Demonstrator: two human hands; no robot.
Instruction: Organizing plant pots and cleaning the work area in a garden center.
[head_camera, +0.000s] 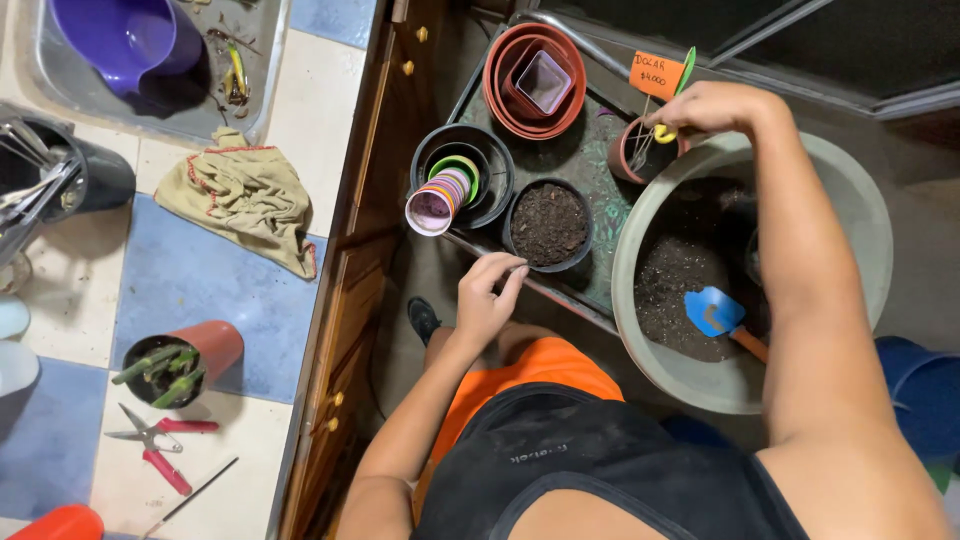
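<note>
Tabletop (200, 290), tiled blue/cream: sink (262, 70) with 1 purple bowl (120, 35); dark holder (80, 180) with utensils; 1 beige rag (245, 195); 1 brown pot (185, 360) lying on its side, green cuttings inside; 1 pair of red-handled pruners (155, 445). Tray (590, 170): black pot (465, 175) holding a stack of coloured small pots; black pot of soil (548, 225); nested terracotta pots (535, 80), square one innermost. Left hand (485, 295): grip loose, fingertips at soil pot's rim, holding nothing. Right hand (715, 108): grip closed on something small and yellow over small brown pot (640, 150). Big grey tub (750, 270): soil plus 1 blue trowel (715, 312).
</note>
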